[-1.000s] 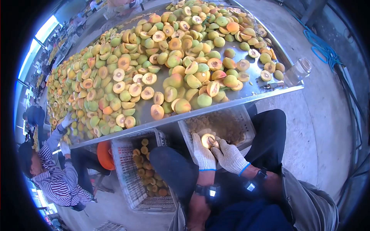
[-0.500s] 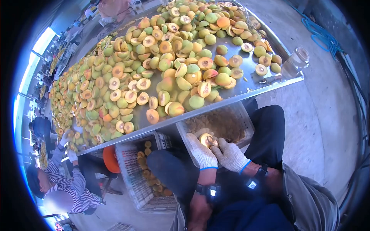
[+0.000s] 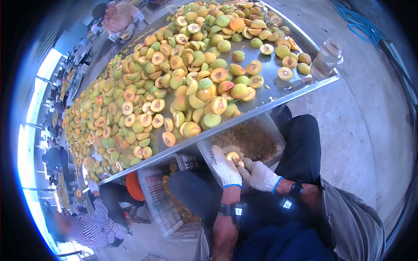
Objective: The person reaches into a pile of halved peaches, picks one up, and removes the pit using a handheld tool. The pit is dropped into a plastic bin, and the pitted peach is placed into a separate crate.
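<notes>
My left hand point(image 3: 225, 167), in a white knit glove with a blue cuff, is closed around a peach half point(image 3: 233, 156) with its cut face up. My gloved right hand point(image 3: 261, 175) is closed in a pinch against the fruit; whatever its fingertips hold is hidden. Both hands are above the near side of a plastic crate point(image 3: 278, 145) holding brownish scraps point(image 3: 246, 141), just under the table's edge. Many peach halves point(image 3: 219, 105), green to yellow with some red blush, lie heaped on the metal table point(image 3: 278, 82) in front of me.
A clear jar point(image 3: 327, 56) stands at the table's right corner, near a small tool point(image 3: 298, 84). A second crate point(image 3: 163, 209) with fruit pieces sits left of my knee. Co-workers point(image 3: 98, 232) sit at left and far side. Blue hose point(image 3: 359, 26) lies on the floor.
My view has shifted, so the table and fruit appear slightly lower and turned. Both hands stay together at the peach half, with only small finger movement.
</notes>
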